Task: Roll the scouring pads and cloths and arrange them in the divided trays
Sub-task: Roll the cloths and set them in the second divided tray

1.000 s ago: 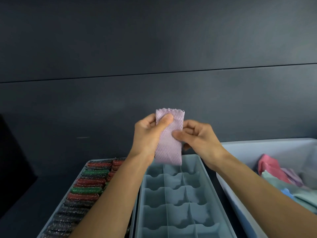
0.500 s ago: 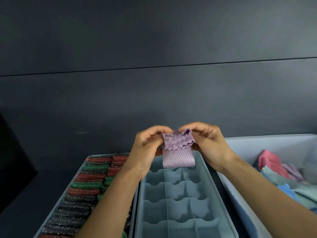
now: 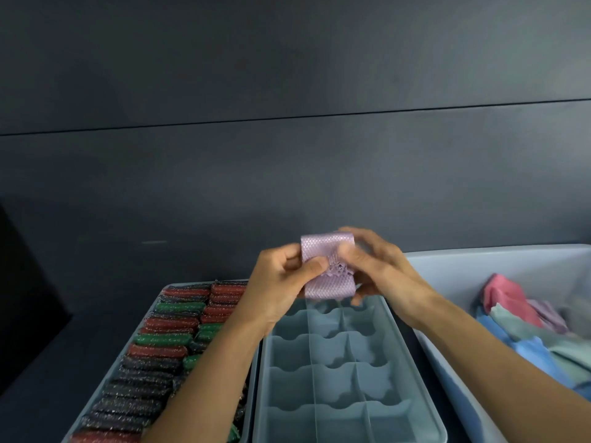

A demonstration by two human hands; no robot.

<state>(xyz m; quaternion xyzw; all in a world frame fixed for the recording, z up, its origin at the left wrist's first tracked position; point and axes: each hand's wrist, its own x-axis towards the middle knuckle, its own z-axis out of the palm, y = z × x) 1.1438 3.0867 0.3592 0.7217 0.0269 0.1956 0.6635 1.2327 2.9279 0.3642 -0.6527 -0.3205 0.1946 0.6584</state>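
Partly behind fingers (image 3: 315, 269): lilac cloth (image 3: 321, 248).

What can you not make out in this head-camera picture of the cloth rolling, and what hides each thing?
- Head view, lilac cloth: its middle is covered by the left hand and right hand.
- Head view, rolled scouring pads: inner columns hidden behind the left forearm; nearest rows cut by the bottom edge.
- Head view, bin of cloths: cut off by the right edge.

L hand (image 3: 281, 284) & R hand (image 3: 382, 276): bare, forearms bare too.
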